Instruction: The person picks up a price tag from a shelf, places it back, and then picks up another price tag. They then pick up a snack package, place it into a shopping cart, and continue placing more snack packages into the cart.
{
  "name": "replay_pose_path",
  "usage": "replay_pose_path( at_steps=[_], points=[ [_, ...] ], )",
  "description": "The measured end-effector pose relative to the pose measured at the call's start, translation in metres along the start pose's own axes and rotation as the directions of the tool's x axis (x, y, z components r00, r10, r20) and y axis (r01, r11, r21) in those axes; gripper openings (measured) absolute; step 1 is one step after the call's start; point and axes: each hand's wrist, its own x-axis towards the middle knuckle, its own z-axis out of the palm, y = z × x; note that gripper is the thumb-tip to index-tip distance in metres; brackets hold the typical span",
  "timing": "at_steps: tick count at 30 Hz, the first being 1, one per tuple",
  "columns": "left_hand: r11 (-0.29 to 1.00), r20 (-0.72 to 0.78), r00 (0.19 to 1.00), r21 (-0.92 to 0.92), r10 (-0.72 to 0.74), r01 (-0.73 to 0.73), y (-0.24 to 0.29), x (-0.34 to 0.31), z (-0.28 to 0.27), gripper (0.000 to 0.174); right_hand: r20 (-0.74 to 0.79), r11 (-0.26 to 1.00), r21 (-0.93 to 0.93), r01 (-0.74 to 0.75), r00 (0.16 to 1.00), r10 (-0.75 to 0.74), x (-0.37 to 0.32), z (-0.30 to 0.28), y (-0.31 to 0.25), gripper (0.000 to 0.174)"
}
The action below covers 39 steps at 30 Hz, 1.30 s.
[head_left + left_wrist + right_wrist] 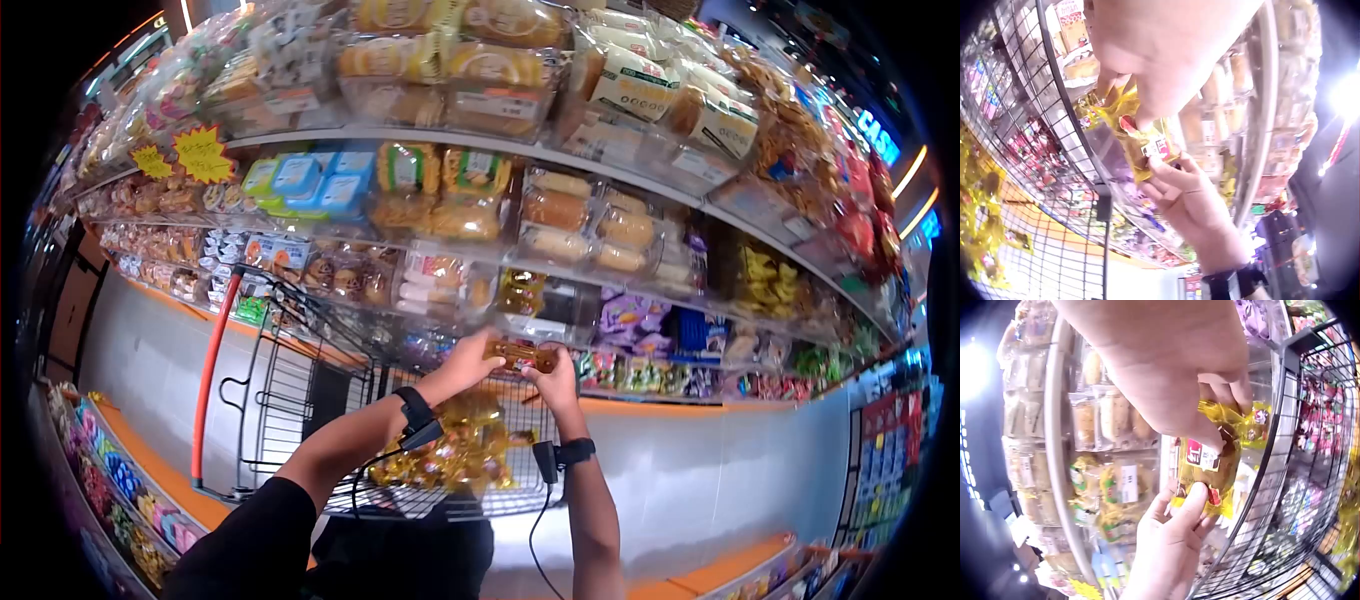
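Observation:
Both hands hold a yellow, clear-wrapped snack packet in front of the shelves, above the far side of the shopping cart. My left hand pinches one end of it, and my right hand grips the other. Seen from the right wrist, the packet shows a brown filling and a red and white label, with a thumb pressed on each end. In the left wrist view the wrapper lies between the two hands. Similar yellow packets are heaped inside the wire cart.
Tiered shelves of packaged bread and snacks curve across the front. Under the hands' level sit purple packets. The cart's red handle is at the left. More goods line a low shelf at the lower left.

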Motion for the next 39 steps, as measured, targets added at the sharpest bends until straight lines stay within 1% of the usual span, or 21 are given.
replay_pose_path(
  at_steps=[1,2,3,5,6,11,13,14,17,18,19,21,22,25,26,28,31,34,35,37,39],
  points=[
    [0.999,0.026,0.999,0.042,-0.025,0.024,-0.007,0.021,0.012,0.045,0.006,0.996,-0.083,-0.017,1.000,0.018,0.023,-0.009,0.007,0.047],
    [0.995,0.052,0.997,0.086,-0.054,0.049,-0.015,0.042,0.021,0.044,0.048,0.971,-0.084,-0.222,0.973,0.227,0.040,-0.020,-0.005,0.042],
    [0.988,0.089,0.992,0.130,-0.090,0.078,-0.024,0.056,0.031,0.043,-0.048,0.955,-0.296,-0.007,0.999,-0.008,0.062,-0.021,0.024,0.038],
    [0.971,0.052,0.994,0.224,-0.092,0.078,-0.027,0.080,0.045,0.034,-0.016,0.973,-0.222,0.066,0.997,-0.071,0.097,-0.034,0.062,0.037],
    [0.961,0.059,0.997,0.277,-0.045,0.027,-0.042,0.091,0.053,0.035,0.004,0.923,-0.368,0.109,0.993,-0.116,0.113,-0.038,0.078,0.039],
    [0.855,0.201,0.975,0.517,-0.095,-0.024,-0.059,0.128,0.070,0.027,0.133,0.883,-0.469,0.013,0.990,0.056,0.154,-0.035,0.117,0.037],
    [0.693,-0.077,0.994,0.721,0.079,0.001,-0.110,0.136,0.105,0.025,0.133,0.832,-0.552,-0.056,0.979,0.154,0.170,-0.025,0.141,0.037],
    [0.603,-0.111,0.969,0.797,0.221,-0.047,-0.121,0.139,0.111,0.027,0.134,0.826,-0.558,-0.082,0.973,0.187,0.176,-0.020,0.154,0.036],
    [0.677,-0.142,0.984,0.735,0.104,0.034,-0.131,0.141,0.126,0.039,0.170,0.863,-0.495,-0.099,0.963,0.207,0.183,-0.015,0.160,0.033],
    [0.703,-0.128,0.992,0.706,0.014,0.081,-0.130,0.145,0.126,0.041,0.091,0.761,-0.629,-0.156,0.958,0.272,0.186,-0.007,0.150,0.033],
    [0.722,-0.111,0.991,0.680,-0.074,0.131,-0.128,0.148,0.123,0.042,0.094,0.796,-0.593,-0.123,0.971,0.220,0.186,-0.009,0.153,0.034],
    [0.803,-0.149,0.988,0.585,-0.032,0.114,-0.117,0.137,0.117,0.040,0.096,0.863,-0.502,-0.048,0.989,0.110,0.181,-0.008,0.155,0.036],
    [0.839,-0.167,0.986,0.536,-0.010,0.099,-0.113,0.130,0.115,0.039,0.084,0.846,-0.523,-0.101,0.982,0.169,0.183,-0.006,0.157,0.040],
    [0.906,-0.039,0.966,0.340,-0.254,0.252,-0.143,0.122,0.128,0.030,0.105,0.773,-0.611,-0.172,0.950,0.295,0.194,-0.002,0.170,0.043],
    [0.860,0.078,0.968,0.479,-0.238,0.173,-0.147,0.126,0.130,0.024,0.046,0.690,-0.688,-0.224,0.936,0.350,0.197,0.002,0.164,0.047],
    [0.722,0.312,0.913,0.692,-0.265,-0.027,-0.150,0.123,0.136,0.020,0.140,0.653,-0.742,-0.153,0.917,0.374,0.196,-0.005,0.155,0.045],
    [0.711,0.230,0.951,0.703,-0.208,-0.015,-0.151,0.117,0.139,0.023,0.086,0.669,-0.724,-0.170,0.939,0.332,0.181,-0.022,0.132,0.051],
    [0.772,0.352,0.897,0.635,-0.267,-0.020,-0.145,0.121,0.129,0.016,-0.001,0.691,-0.685,-0.229,0.949,0.314,0.179,-0.028,0.130,0.054],
    [0.796,0.310,0.933,0.604,-0.185,-0.043,-0.142,0.124,0.125,0.015,-0.031,0.693,-0.674,-0.257,0.946,0.322,0.179,-0.032,0.114,0.054],
    [0.849,0.217,0.975,0.524,-0.049,-0.074,-0.136,0.114,0.125,0.014,-0.071,0.789,-0.596,-0.150,0.988,0.134,0.144,-0.044,0.092,0.040],
    [0.799,0.286,0.949,0.535,0.132,-0.273,-0.130,0.121,0.119,0.018,-0.094,0.863,-0.505,0.030,0.992,-0.090,0.106,-0.051,0.083,0.032]
  ],
)
